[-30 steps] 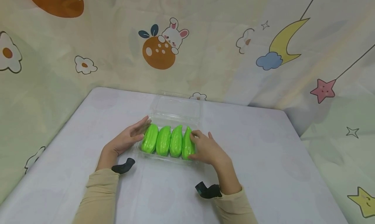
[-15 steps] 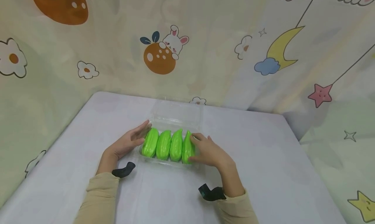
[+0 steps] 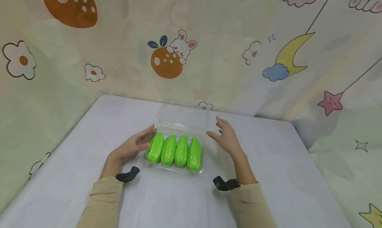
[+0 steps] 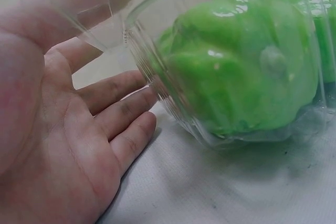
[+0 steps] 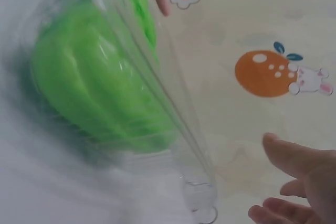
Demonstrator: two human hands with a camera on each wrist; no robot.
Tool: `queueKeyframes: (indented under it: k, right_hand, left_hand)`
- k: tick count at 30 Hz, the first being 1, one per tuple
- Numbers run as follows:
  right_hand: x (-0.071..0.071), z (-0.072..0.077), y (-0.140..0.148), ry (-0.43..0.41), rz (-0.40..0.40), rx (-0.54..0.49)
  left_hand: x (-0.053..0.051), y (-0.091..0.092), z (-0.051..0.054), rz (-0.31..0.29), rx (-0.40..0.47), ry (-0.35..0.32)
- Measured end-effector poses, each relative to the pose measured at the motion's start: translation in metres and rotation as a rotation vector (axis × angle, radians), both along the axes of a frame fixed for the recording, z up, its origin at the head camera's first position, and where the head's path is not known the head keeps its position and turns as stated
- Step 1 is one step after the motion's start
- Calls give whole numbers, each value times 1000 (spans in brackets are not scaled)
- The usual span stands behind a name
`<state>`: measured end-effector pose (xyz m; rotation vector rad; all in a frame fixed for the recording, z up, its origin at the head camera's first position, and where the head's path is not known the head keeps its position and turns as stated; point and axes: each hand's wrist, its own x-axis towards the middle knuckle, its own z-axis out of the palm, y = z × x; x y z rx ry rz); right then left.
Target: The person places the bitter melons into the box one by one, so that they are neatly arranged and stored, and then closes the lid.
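A clear plastic clamshell box (image 3: 178, 169) sits on the table with its lid (image 3: 184, 118) folded back. Several glossy green ribbed gourd-shaped vegetables (image 3: 194, 154) lie side by side in it, narrow ends mostly toward the lid. My left hand (image 3: 132, 147) is at the box's left side; in the left wrist view its fingertips (image 4: 139, 129) appear to touch the clear wall (image 4: 168, 90). My right hand (image 3: 227, 138) is raised beside the lid's right front corner, fingers extended and holding nothing. The right wrist view has that hand (image 5: 310, 182) apart from the box.
A white cloth covers the table (image 3: 173, 201). Behind it hangs a patterned curtain (image 3: 125, 55) with cartoon prints. Black devices (image 3: 128, 175) are worn at both wrists.
My right hand has let go of the rightmost green vegetable and moved up and right, toward the lid. My left hand stays by the box. The head view has shifted slightly.
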<state>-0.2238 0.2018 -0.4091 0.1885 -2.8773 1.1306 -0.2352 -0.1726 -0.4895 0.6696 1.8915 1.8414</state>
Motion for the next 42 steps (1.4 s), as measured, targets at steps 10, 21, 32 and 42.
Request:
queueKeyframes:
  k: [10, 21, 32, 42]
  right_hand:
    - [-34, -19, 12, -219, -75, -155]
    - [-47, -33, 10, -371, -84, -193]
    - [-55, -40, 6, -485, -58, -210]
    - [-58, -48, 5, -536, -47, -356]
  left_hand:
    - [-1, 4, 0, 4, -23, 12]
    - [-1, 6, 0, 9, -22, 0]
    - [-1, 1, -2, 22, -22, -7]
    - [-1, 1, -2, 16, -26, 0]
